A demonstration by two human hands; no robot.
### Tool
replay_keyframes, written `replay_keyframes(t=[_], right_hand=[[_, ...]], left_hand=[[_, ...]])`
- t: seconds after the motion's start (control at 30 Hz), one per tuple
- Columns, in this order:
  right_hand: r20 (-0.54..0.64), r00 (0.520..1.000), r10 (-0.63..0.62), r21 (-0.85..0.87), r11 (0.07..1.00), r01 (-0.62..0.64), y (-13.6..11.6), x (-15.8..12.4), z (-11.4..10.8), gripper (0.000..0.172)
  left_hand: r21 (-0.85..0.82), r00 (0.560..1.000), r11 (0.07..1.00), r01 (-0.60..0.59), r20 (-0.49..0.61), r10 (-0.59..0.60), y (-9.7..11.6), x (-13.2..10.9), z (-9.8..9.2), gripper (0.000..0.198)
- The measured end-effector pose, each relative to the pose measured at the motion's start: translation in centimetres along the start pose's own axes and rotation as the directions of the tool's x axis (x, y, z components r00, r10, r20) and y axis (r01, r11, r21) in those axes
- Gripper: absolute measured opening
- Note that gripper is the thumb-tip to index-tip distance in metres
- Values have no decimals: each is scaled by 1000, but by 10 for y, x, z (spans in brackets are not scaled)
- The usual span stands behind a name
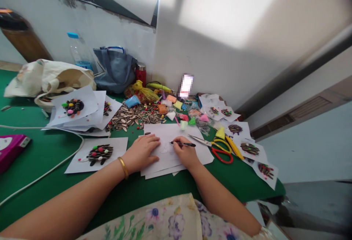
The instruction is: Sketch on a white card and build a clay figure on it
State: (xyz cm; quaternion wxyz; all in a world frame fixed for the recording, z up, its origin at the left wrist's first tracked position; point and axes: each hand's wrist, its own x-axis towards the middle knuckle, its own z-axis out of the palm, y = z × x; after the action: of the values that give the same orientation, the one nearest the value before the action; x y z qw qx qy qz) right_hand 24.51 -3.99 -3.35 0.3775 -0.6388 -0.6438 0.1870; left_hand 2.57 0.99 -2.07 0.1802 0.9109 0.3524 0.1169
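My right hand (pixel 186 154) grips a black pen (pixel 187 144) over a stack of white paper (pixel 156 132). Faint pencil-like lines of a drawing show on the top sheet, left of the pen. Flat on the sheet's left part rests my left hand (pixel 143 153), fingers stretched out and holding nothing. A single sunflower seed (pixel 147 133) lies at the paper's upper left. Scissors (pixel 217 146) with red and yellow handles lie partly over the paper's right side. To the left is a card with a seed hedgehog (pixel 100 154) dotted with coloured balls.
Behind the paper spreads a pile of sunflower seeds (pixel 137 114), with coloured clay packets (pixel 162 109) beside it. More hedgehog cards lie left and right. A yellow cutter (pixel 234 147), white cable (pixel 63 166), blue bag (pixel 115 69) and lit phone (pixel 186 86) are around.
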Motion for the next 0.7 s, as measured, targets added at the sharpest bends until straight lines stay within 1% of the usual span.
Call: replay_keyframes(t=[0.2, 0.37, 0.5, 0.7], right_hand=[[-23, 998, 64, 52, 997, -63, 5, 1, -3, 17], [3, 1000, 29, 27, 999, -29, 4, 2, -4, 18], [9, 999, 48, 21, 999, -48, 4, 2, -4, 17], [-58, 995, 76, 45, 996, -74, 10, 4, -6, 19]], left_hand=[[-11, 1000, 1000, -14, -6, 14, -3, 0, 2, 54], [-14, 1000, 1000, -16, -13, 16, -3, 0, 2, 54], [-1, 1000, 1000, -18, -5, 18, -3, 0, 2, 55], [-9, 1000, 1000, -12, -13, 12, -3, 0, 2, 54]])
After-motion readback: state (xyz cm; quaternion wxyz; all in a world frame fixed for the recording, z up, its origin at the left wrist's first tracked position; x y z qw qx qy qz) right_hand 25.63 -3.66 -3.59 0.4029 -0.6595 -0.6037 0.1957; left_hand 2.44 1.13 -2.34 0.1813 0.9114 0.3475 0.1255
